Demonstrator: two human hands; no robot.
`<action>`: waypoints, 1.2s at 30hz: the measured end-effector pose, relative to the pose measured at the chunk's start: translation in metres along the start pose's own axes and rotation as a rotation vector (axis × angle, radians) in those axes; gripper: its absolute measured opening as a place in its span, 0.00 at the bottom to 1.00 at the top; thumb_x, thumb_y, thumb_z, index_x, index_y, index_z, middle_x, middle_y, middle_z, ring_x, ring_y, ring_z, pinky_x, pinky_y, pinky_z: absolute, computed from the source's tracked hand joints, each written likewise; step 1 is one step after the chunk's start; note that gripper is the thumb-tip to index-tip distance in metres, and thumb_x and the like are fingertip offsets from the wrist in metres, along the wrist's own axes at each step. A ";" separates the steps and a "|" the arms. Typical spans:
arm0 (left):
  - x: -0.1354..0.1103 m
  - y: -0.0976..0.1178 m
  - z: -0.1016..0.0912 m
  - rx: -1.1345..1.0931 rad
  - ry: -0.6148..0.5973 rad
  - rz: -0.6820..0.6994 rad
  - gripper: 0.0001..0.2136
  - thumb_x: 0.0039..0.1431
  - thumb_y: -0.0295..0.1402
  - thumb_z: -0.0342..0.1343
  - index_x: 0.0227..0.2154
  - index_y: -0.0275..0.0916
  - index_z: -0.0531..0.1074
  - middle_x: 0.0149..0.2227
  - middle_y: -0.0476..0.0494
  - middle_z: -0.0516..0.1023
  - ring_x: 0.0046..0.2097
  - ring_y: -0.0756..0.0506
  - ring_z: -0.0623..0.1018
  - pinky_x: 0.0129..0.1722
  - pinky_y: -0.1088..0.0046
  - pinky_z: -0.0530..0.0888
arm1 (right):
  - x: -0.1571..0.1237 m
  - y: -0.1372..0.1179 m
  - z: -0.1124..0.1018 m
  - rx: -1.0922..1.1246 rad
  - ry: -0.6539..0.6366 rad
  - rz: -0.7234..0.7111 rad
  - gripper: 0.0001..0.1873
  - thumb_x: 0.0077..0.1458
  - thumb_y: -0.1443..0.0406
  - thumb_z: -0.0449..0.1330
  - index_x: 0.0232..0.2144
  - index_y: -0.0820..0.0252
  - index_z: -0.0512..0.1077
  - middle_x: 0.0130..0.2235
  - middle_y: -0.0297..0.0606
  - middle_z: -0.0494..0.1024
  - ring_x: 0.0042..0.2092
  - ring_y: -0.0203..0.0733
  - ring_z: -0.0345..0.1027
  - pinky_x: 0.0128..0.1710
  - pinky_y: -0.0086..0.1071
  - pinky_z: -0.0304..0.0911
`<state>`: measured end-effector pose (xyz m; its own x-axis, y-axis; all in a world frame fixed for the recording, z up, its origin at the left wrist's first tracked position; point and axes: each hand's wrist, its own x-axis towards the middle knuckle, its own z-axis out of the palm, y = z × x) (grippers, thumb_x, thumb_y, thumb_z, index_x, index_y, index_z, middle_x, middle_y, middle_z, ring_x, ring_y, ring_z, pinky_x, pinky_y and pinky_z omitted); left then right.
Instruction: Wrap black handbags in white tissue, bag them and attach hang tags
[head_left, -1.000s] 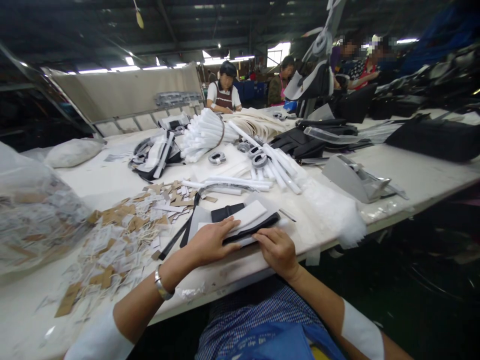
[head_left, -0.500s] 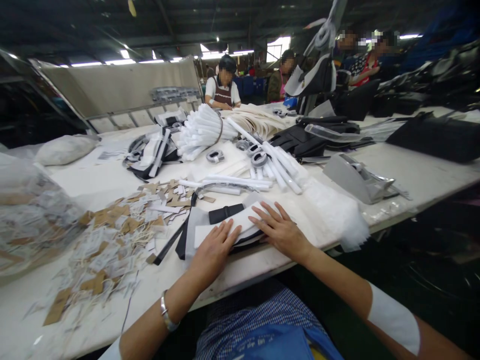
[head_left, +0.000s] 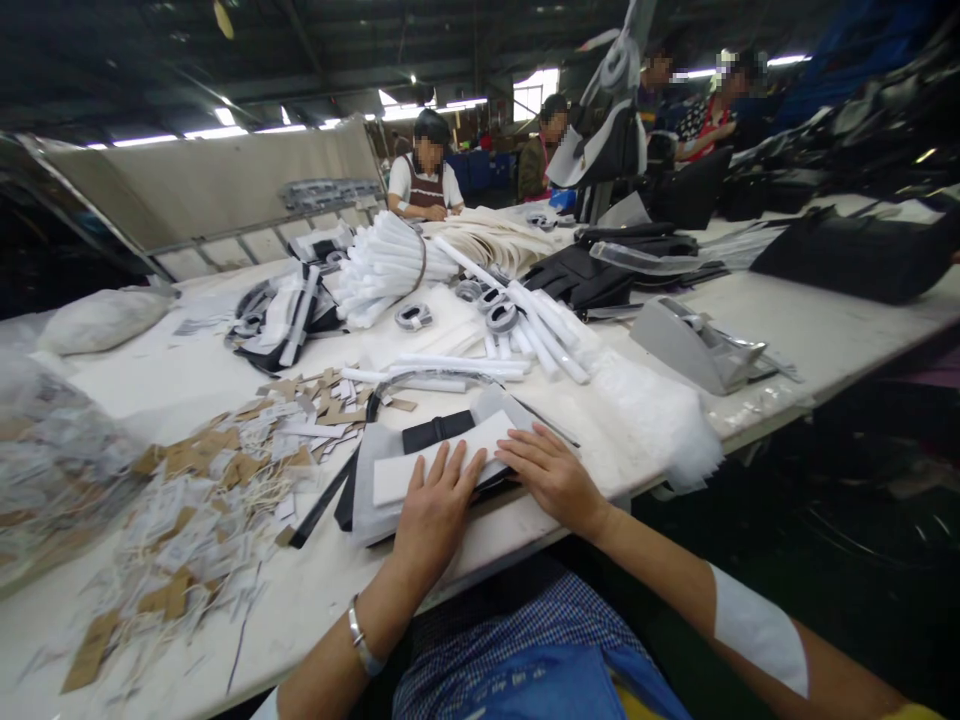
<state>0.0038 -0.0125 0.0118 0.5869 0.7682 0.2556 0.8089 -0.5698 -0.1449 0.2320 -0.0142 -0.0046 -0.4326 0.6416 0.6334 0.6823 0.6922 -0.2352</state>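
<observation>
A black handbag (head_left: 346, 500) lies flat at the near edge of the table, partly covered by thin translucent sheeting. Across it rests a white padding strip (head_left: 397, 480), just below a black buckled tab (head_left: 437, 431). My left hand (head_left: 437, 505) presses flat on the strip with its fingers extended. At the strip's right end, my right hand (head_left: 553, 478) lies with straightened fingers touching the strip and sheet. Neither hand is wrapped round anything. The bag's strap (head_left: 442, 378), in clear wrapping, arches behind it.
Paper tags (head_left: 195, 500) with strings are heaped on the left, beside a clear plastic bag (head_left: 60, 450). White tubes (head_left: 382, 265), grey rolls (head_left: 501, 315) and black bags (head_left: 600, 270) lie farther back. A grey-wrapped bag (head_left: 690, 345) sits right. A co-worker (head_left: 426, 180) is across the table.
The white strip now lies straighter across the bag. Both hands have shifted slightly, and the right hand's fingers are closer together. The whole view has turned a little to the right.
</observation>
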 end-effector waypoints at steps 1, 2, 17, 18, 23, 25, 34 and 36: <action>-0.001 -0.001 0.001 0.005 0.004 0.003 0.25 0.66 0.31 0.51 0.65 0.46 0.58 0.65 0.41 0.65 0.65 0.34 0.66 0.58 0.47 0.68 | -0.005 -0.004 -0.006 0.031 0.059 0.052 0.19 0.65 0.70 0.54 0.56 0.54 0.70 0.55 0.39 0.77 0.60 0.45 0.66 0.63 0.48 0.58; -0.001 -0.002 0.001 0.008 0.006 0.004 0.25 0.66 0.31 0.52 0.65 0.46 0.58 0.65 0.42 0.65 0.65 0.34 0.66 0.58 0.47 0.68 | -0.011 -0.008 -0.013 0.060 0.122 0.135 0.17 0.64 0.69 0.54 0.54 0.54 0.71 0.53 0.40 0.78 0.58 0.45 0.67 0.61 0.47 0.61; -0.008 -0.013 0.015 0.066 0.123 0.080 0.26 0.66 0.31 0.51 0.66 0.45 0.57 0.66 0.41 0.62 0.65 0.32 0.64 0.58 0.49 0.69 | -0.017 -0.016 -0.025 1.018 -0.060 1.123 0.30 0.52 0.52 0.65 0.52 0.63 0.73 0.46 0.44 0.79 0.50 0.50 0.72 0.56 0.44 0.63; -0.010 -0.014 0.016 0.070 0.139 0.087 0.26 0.67 0.31 0.50 0.66 0.44 0.56 0.66 0.41 0.62 0.65 0.33 0.64 0.58 0.50 0.69 | -0.013 -0.019 -0.028 1.074 -0.056 1.112 0.26 0.51 0.53 0.66 0.47 0.63 0.75 0.45 0.43 0.80 0.50 0.50 0.72 0.57 0.44 0.61; -0.021 -0.020 0.014 0.071 0.185 0.097 0.28 0.66 0.28 0.48 0.68 0.44 0.52 0.68 0.42 0.58 0.67 0.36 0.61 0.61 0.53 0.66 | 0.008 -0.038 -0.031 1.430 0.062 1.148 0.23 0.47 0.60 0.69 0.47 0.56 0.73 0.48 0.38 0.80 0.50 0.44 0.73 0.55 0.40 0.64; -0.023 -0.021 0.012 0.057 0.196 0.093 0.29 0.65 0.27 0.48 0.68 0.42 0.51 0.69 0.41 0.57 0.68 0.36 0.60 0.62 0.53 0.65 | 0.016 -0.044 -0.026 1.502 0.112 1.239 0.21 0.47 0.62 0.68 0.45 0.57 0.73 0.46 0.38 0.81 0.44 0.43 0.76 0.49 0.38 0.69; -0.022 -0.024 0.012 -0.014 0.289 0.027 0.34 0.65 0.30 0.49 0.70 0.38 0.41 0.68 0.34 0.59 0.67 0.34 0.61 0.62 0.51 0.63 | 0.042 -0.056 -0.012 1.503 0.270 1.237 0.20 0.46 0.62 0.69 0.42 0.60 0.72 0.42 0.40 0.81 0.40 0.43 0.78 0.42 0.37 0.74; -0.023 -0.028 0.011 -0.024 0.297 0.029 0.34 0.65 0.26 0.47 0.70 0.39 0.41 0.67 0.35 0.59 0.67 0.35 0.61 0.62 0.53 0.65 | 0.038 -0.049 -0.018 1.409 0.181 1.138 0.22 0.49 0.57 0.69 0.43 0.60 0.70 0.42 0.40 0.80 0.42 0.44 0.78 0.43 0.39 0.74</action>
<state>-0.0315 -0.0109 -0.0010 0.5713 0.6345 0.5206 0.7888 -0.5997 -0.1348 0.1930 -0.0295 0.0437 -0.0364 0.9744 -0.2218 -0.4270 -0.2158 -0.8781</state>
